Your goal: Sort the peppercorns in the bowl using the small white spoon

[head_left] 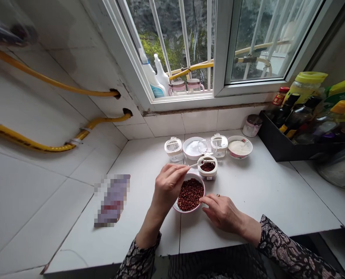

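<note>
My left hand [169, 182] is closed in a pinch around the handle of a small white spoon [194, 165]. The spoon's far end is at the mouth of a clear seasoning jar [211, 176] with a white rim, partly filled with dark red peppercorns. Just in front of the jar sits a white bowl [187, 212] full of reddish-brown peppercorns [191, 193]; my left hand hides part of its left side. My right hand [223, 211], wearing a ring, holds the bowl's right rim between thumb and fingers.
Behind stand two more clear jars [174, 150] [218, 145], a bowl of white grains [194, 148] and a bowl of off-white powder [240, 147]. A black bottle box [288, 151] is at right. A blurred purple packet [112, 201] lies left on the white tiled counter [262, 193].
</note>
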Tool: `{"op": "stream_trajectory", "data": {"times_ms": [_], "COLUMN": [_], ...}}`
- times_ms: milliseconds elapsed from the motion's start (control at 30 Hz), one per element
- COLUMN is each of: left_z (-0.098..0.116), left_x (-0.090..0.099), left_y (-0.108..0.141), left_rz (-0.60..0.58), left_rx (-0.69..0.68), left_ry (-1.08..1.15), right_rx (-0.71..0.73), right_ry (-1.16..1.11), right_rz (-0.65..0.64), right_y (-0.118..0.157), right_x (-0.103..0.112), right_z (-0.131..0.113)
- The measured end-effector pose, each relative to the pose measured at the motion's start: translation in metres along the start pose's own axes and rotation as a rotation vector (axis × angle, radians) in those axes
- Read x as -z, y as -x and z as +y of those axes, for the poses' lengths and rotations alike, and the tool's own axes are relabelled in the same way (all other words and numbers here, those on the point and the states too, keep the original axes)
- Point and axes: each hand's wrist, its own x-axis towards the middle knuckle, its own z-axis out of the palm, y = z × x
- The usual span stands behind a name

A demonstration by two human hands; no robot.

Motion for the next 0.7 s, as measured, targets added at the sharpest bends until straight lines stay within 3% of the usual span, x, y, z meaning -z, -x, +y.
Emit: {"op": "stream_trajectory", "data": {"times_ms": [133,233,433,600,700], "left_z": [0.002,0.003,0.003,-0.002,-0.007], "left_x": [-0.015,-0.017,0.012,0.042,0.044], "left_y": [-0.001,0.000,0.006,0.029,0.042], "left_rz": [-0.134,-0.139,-0.018,-0.112,-0.162], "left_rx": [-0.195,-0.236,-0.006,0.114,0.123], "left_ry": [-0.115,-0.106,0.058,0.063,0.037], "right_rx": [-0.017,-0.013,0.004,-0.006,-0.015], "right_ry": [-0.003,0.002,0.011,-0.012,-0.012], "right_rz": [-0.015,-0.009,0.004,-0.018,-0.029], "right_y": [0.002,0.002,-0.001,0.000,0.002], "right_x": [-0.003,-0.003,0.000,0.001,0.001], "right_z": [0.001,0.001,0.000,0.000,0.000]}}
